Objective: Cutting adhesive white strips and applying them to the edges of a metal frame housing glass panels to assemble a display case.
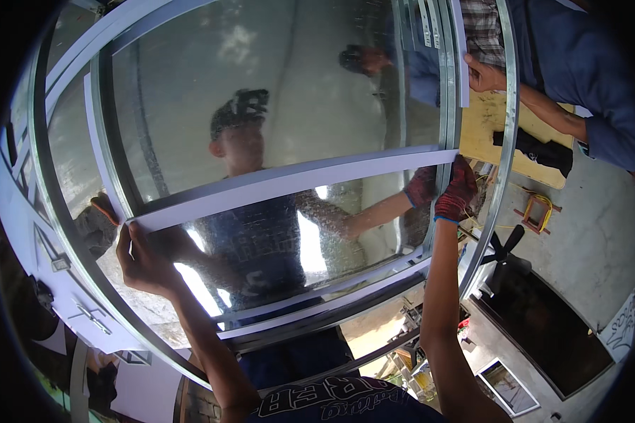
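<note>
A white bar (pixel 289 185) runs across a large glass pane (pixel 261 99) held in a metal frame (pixel 504 176), slanting from low on the person's left to higher on the right. The left hand (pixel 140 257) is bare and pinches the bar's lower left end, thumb on the near face and fingers curled behind it. The forearm rises from the lower edge to that end, bent at the wrist. The right hand (pixel 456 190) wears a red glove and presses against the bar's right end where it meets the frame's upright; whether it grips the bar or only pushes on it cannot be told, since the glove hides the fingers. That arm stretches nearly straight up from the lower edge.

The pane mirrors the person and both arms, so what lies behind the bar is hard to make out. Above the bar's right end, another person's hand (pixel 483 75) grasps the frame's upright, its sleeve (pixel 600 84) blue, the rest cut off by the picture's rim. To the right of the frame, a yellow board (pixel 487 130) carries a dark cloth (pixel 543 149). Below it a black fan (pixel 504 250) stands on the concrete floor (pixel 593 225).
</note>
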The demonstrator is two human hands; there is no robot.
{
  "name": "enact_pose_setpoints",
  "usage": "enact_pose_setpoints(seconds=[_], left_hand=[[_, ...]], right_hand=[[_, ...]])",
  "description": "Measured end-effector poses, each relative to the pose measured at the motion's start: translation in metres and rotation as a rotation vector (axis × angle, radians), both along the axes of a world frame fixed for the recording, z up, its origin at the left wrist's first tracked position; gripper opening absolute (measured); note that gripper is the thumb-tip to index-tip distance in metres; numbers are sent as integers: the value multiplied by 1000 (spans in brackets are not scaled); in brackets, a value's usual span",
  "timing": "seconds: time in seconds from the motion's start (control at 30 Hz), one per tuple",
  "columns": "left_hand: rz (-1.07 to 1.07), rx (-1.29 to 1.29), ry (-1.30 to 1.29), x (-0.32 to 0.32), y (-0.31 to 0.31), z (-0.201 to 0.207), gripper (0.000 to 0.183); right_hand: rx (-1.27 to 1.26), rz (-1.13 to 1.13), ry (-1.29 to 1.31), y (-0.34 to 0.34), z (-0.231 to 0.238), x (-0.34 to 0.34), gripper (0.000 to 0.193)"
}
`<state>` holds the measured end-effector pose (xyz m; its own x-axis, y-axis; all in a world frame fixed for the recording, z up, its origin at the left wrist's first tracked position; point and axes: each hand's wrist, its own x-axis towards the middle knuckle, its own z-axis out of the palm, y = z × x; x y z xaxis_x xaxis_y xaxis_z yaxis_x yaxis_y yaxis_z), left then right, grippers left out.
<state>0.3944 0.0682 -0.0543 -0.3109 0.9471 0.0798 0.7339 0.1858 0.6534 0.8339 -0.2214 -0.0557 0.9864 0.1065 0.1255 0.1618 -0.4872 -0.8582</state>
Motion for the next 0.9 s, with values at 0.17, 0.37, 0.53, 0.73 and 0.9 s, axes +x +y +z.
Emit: enact_pose_setpoints(seconds=[0.17,0.37,0.53,0.73,0.9], left_hand=[[-53,39,-41,-5,6,3,28],[-105,83,32,-14,12,2,26],[-141,107,146,-21,20,0,31],[-294,147,193,-27,23,0,36],[-389,83,337,-37,38,-1,32]], right_hand=[[115,-93,103,1,-2,-2,27],[-4,-107,102,19,-2,-16,25],[41,-57,91,33,3,-29,21],[139,-115,171,49,14,-45,19],[-139,-21,-264,34,-24,-45,23]])
